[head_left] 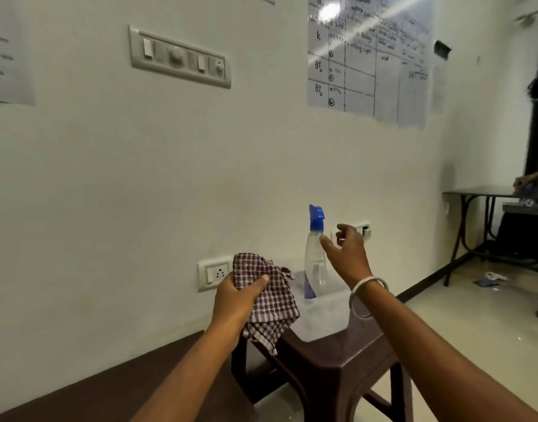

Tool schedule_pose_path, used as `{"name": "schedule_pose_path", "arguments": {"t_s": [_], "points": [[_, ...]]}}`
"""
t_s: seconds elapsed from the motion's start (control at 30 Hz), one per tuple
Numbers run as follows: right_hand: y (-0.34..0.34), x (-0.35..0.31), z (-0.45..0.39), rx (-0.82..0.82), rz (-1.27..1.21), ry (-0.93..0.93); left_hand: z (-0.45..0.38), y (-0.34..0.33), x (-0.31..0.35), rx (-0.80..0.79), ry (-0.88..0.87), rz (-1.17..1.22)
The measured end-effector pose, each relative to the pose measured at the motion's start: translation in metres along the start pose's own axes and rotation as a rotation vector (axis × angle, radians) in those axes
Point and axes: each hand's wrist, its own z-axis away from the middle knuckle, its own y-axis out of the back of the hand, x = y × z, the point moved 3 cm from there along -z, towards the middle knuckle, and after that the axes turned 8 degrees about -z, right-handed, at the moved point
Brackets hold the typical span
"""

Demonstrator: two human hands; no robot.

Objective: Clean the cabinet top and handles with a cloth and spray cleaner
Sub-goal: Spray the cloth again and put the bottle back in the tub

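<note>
**Cloth in the left, bottle within reach of the right**

Nearest, at lower left: a dark brown surface [133, 379] running along the wall. Just beyond it, a dark brown plastic stool [337, 354], carrying a clear plastic tub [322, 321] on its seat.

Left hand [234, 300] gripping a bunched checked cloth [267, 293], thumb pressed over the top fold, loose corners hanging down in front of the stool's near edge and just beside the tub.

Standing upright in the tub: a clear spray bottle [315, 263] with a blue nozzle. Right hand [346, 254] raised just right of the bottle's neck, fingers loosely curled and spread, holding nothing; thumb tip very near the neck, contact impossible to confirm. Metal bangle [368, 296] round the right wrist.

Behind, on the pale wall: a low socket [212, 274] left of the cloth, a switch panel [180, 56] higher up, a whiteboard sheet [368, 56] with handwritten grid lines. Far right: a dark table [481, 193] on the tiled floor.
</note>
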Motion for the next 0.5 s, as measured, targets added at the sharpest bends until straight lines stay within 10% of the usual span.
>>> {"name": "schedule_pose_path", "arguments": {"t_s": [0.5], "points": [[-0.046, 0.019, -0.044, -0.147, -0.145, -0.207, -0.033, 0.016, 0.015, 0.054, 0.0, 0.007]]}}
